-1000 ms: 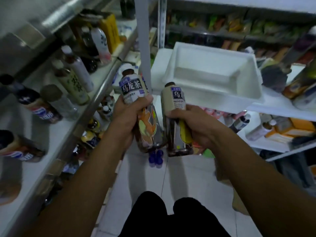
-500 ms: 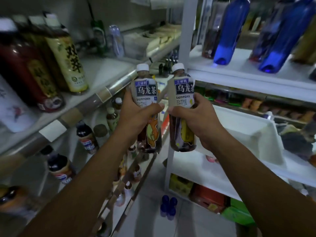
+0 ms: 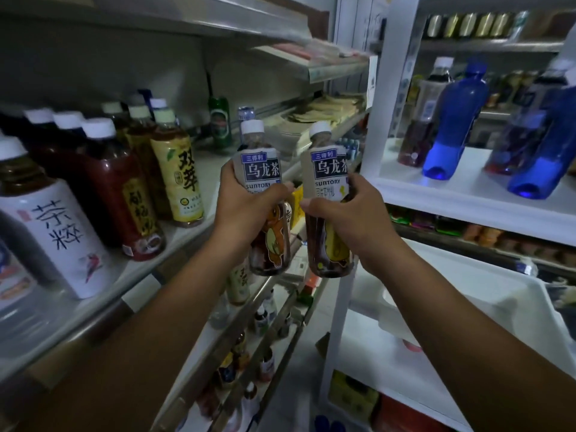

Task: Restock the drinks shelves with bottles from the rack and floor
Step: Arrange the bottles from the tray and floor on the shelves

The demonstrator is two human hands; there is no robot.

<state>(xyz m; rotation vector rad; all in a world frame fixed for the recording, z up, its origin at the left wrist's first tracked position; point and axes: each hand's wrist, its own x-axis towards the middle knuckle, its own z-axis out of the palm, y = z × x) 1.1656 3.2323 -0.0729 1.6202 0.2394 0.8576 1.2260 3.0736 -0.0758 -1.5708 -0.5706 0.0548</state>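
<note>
My left hand (image 3: 246,210) grips a Suntory oolong tea bottle (image 3: 261,163) with a white cap and an orange cartoon figure on its lower label. My right hand (image 3: 349,219) grips a second Suntory oolong tea bottle (image 3: 328,169) with a yellow figure on it. Both bottles are upright, side by side and almost touching, held in the air in front of the grey drinks shelf (image 3: 193,235) on the left. That shelf carries several tea bottles (image 3: 176,169) with white caps at its left end.
A green can (image 3: 220,120) stands further back on the grey shelf. On the right a white rack (image 3: 467,194) holds blue bottles (image 3: 452,120) and dark drinks. A white foam tray (image 3: 486,307) sits on the rack below. Lower shelves hold more small bottles (image 3: 265,319).
I have raised both bottles from waist height up to the level of the upper drinks shelf. My view has lifted from the floor to the shelves.
</note>
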